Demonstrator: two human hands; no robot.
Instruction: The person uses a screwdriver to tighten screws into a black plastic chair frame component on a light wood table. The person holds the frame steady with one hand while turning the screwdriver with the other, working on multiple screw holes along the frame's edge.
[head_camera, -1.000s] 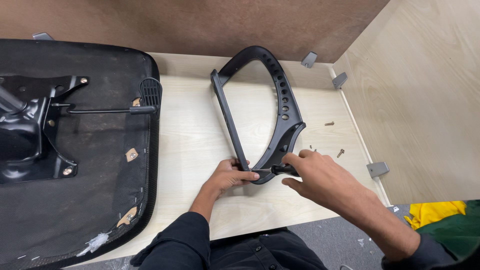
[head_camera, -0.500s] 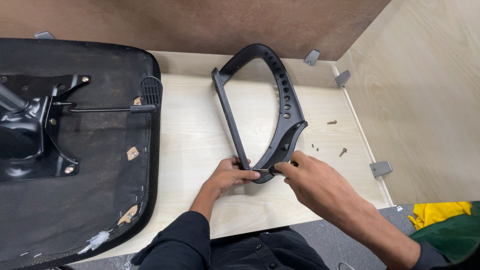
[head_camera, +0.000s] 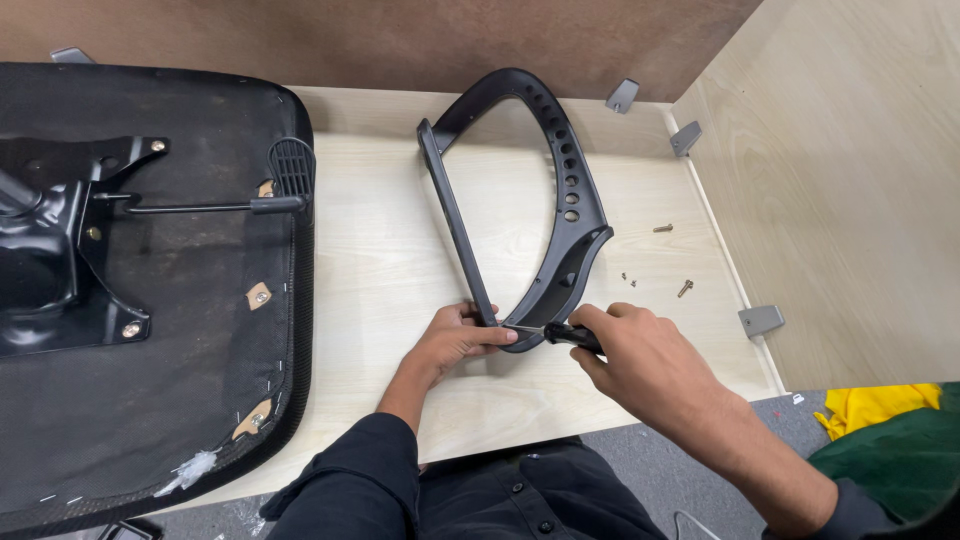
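A black curved plastic chair armrest (head_camera: 560, 180) lies flat on the pale wooden table (head_camera: 380, 260), its near tip pointing at me. My left hand (head_camera: 455, 338) pinches that near tip and steadies it. In my right hand (head_camera: 640, 360) is a black-handled screwdriver (head_camera: 565, 333), whose metal shaft points left into the armrest's near end. The two hands are almost touching at that spot.
An upturned black chair seat (head_camera: 180, 330) with its metal base plate (head_camera: 50, 250) and lever fills the left side. A few loose screws (head_camera: 672, 260) lie right of the armrest. Brown and pale panel walls with grey brackets (head_camera: 760, 320) bound the table. Yellow and green cloth (head_camera: 890, 430) lies at lower right.
My right hand has closed in on the armrest's near end, bringing the screwdriver tip against it. My left hand keeps its grip in the same place.
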